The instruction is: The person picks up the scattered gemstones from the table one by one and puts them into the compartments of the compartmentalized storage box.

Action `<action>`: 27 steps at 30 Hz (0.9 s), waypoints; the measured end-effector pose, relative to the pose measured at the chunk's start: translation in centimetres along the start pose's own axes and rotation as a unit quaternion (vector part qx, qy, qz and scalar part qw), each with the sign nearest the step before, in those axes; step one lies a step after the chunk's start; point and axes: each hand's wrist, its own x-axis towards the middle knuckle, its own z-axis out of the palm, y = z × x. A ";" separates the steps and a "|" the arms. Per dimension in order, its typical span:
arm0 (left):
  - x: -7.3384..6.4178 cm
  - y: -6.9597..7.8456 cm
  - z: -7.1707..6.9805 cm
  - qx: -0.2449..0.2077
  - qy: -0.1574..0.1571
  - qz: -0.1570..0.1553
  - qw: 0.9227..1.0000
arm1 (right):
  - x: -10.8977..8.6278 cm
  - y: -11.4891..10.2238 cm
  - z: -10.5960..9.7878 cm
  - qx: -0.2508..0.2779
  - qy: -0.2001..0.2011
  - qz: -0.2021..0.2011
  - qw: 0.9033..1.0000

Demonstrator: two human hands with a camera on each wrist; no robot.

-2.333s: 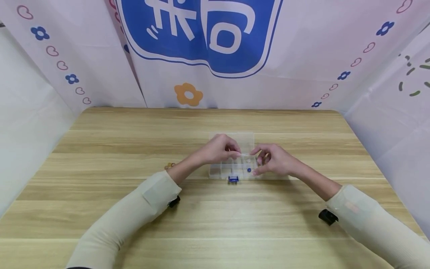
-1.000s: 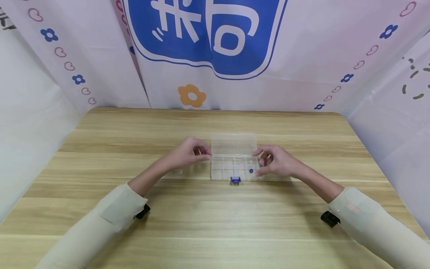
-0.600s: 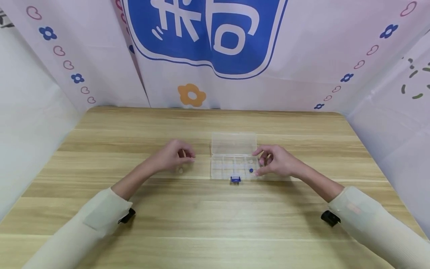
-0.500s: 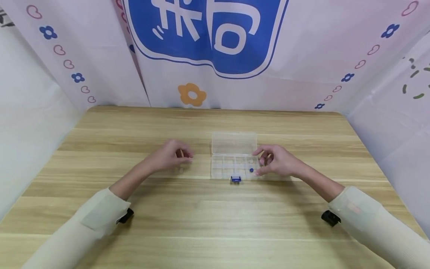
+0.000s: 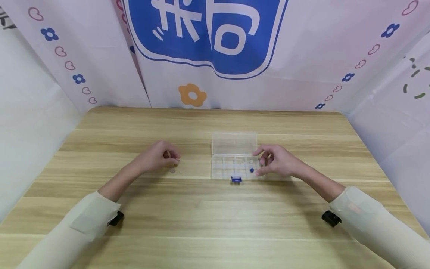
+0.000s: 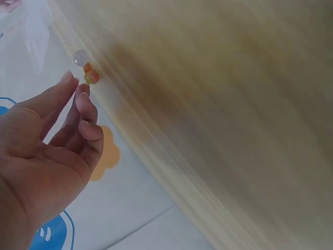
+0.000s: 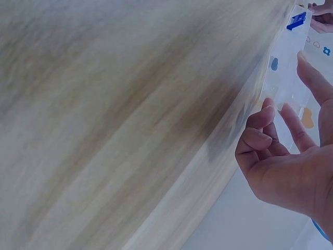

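On the table, a clear plastic compartment box [image 5: 217,173] has its lid [image 5: 234,143] folded back and a blue latch [image 5: 236,179] at its front. A round blue bead [image 5: 252,170] lies in the front right compartment, pale pieces behind it. My right hand [image 5: 277,161] grips the box's right end, thumb at the front corner and index finger at the back. Left of the box, my left hand [image 5: 158,157] reaches to loose beads; the left wrist view shows thumb and index fingertips slightly apart, right at an orange bead [image 6: 92,77] and a clear bead [image 6: 80,57].
The wooden table [image 5: 215,216] reaches back to a white printed cloth [image 5: 285,89] hanging behind it. White sheets hang at both sides. A black wrist device [image 5: 331,218] shows below the right sleeve, another [image 5: 115,218] below the left.
My left hand has moved left from over the box's compartments to the loose beads. My right hand stays at the box's right end.
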 end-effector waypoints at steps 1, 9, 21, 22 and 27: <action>-0.1 -0.1 0.0 0.005 0.000 0.000 1.000 | 0.0 0.0 0.0 0.001 0.000 -0.001 1.000; -0.3 -0.6 0.0 0.026 -0.002 -0.001 1.000 | 0.0 0.1 0.0 0.002 -0.003 -0.006 1.000; -0.3 -0.6 0.0 0.038 -0.008 -0.017 0.999 | 0.0 0.1 0.0 0.007 -0.002 -0.003 1.000; -0.3 -0.6 0.0 0.036 -0.009 -0.017 0.999 | 0.0 0.1 0.0 0.007 -0.002 -0.003 1.000; -0.3 -0.3 -0.1 0.021 -0.004 -0.009 1.000 | 0.1 0.2 0.0 0.006 -0.002 -0.003 1.000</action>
